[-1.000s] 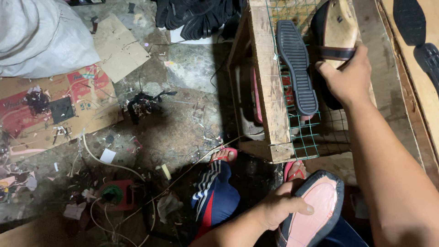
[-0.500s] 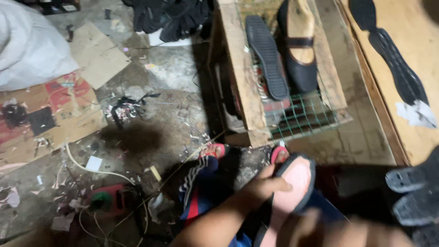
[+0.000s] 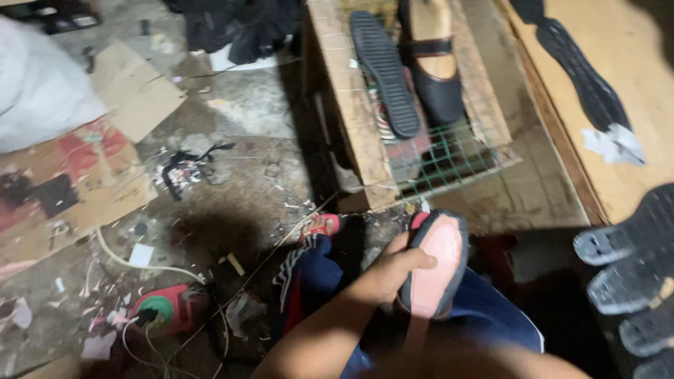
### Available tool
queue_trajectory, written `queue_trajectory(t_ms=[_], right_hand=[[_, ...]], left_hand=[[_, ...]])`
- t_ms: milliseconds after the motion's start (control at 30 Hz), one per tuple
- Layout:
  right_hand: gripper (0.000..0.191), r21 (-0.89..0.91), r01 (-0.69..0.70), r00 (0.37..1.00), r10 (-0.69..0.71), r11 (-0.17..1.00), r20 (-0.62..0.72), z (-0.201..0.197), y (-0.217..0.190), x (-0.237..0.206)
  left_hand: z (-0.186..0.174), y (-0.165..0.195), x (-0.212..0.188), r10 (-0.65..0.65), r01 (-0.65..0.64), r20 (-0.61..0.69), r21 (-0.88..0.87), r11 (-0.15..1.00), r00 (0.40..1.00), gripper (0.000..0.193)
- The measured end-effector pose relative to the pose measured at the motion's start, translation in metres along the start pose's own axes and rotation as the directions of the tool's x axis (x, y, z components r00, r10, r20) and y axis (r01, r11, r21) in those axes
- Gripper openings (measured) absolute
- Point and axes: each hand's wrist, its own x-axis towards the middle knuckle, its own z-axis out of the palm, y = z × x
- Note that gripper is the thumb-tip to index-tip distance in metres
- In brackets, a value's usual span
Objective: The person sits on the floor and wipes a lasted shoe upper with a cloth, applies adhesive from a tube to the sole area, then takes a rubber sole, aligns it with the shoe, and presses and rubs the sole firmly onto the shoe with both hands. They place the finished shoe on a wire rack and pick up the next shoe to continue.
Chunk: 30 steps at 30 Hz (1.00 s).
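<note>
The left hand (image 3: 390,270) holds a shoe (image 3: 434,263) sole-up over the lap, at about 5 o'clock in the view; its fingers (image 3: 414,261) curl over the dark rim, thumb against the pink bottom. The right hand cannot be made out: only a blurred forearm crosses the bottom edge, so I cannot tell how its fingers stand.

Judging by the bare pink underside, the shoe is at the stage of waiting for its sole. The next move would call for a free hand to bring a matching one, such as the black ribbed sole (image 3: 385,70) lying on the green wire rack (image 3: 449,158) at 12 o'clock beside a lasted black shoe (image 3: 434,67).

At 9 o'clock on the floor lie flattened cardboard pieces (image 3: 133,88), one plain brown, one printed red. A white scrap (image 3: 616,144) rests on the worktop (image 3: 632,63) at 2 o'clock.
</note>
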Motion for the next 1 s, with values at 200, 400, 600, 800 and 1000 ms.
queue_trajectory(t_ms=[200, 400, 600, 800, 1000], right_hand=[[0.050, -0.563, -0.816, 0.577, 0.146, 0.131, -0.803, -0.148, 0.098, -0.022], [0.073, -0.464, -0.828, 0.482, 0.023, -0.314, -0.876, -0.215, 0.158, -0.056], [0.068, -0.457, -0.854, 0.466, 0.022, -0.247, -0.884, -0.219, 0.172, -0.043], [0.054, -0.565, -0.744, 0.653, -0.211, -0.356, -0.727, -0.217, 0.171, -0.044], [0.051, -0.540, -0.794, 0.581, -0.088, -0.281, -0.809, -0.222, 0.180, -0.043]], left_hand=[[-0.012, -0.003, 0.005, -0.042, 0.050, -0.082, 0.096, 0.994, 0.996, 0.033], [-0.006, 0.008, 0.000, -0.067, 0.076, -0.114, 0.070, 0.995, 0.991, 0.040], [-0.005, 0.009, 0.000, -0.059, 0.074, -0.136, 0.110, 0.991, 0.989, 0.038], [-0.005, 0.008, -0.001, -0.044, 0.054, -0.082, 0.120, 0.991, 0.996, 0.034], [-0.007, 0.007, -0.001, -0.029, 0.038, -0.077, 0.119, 0.992, 0.997, 0.031]])
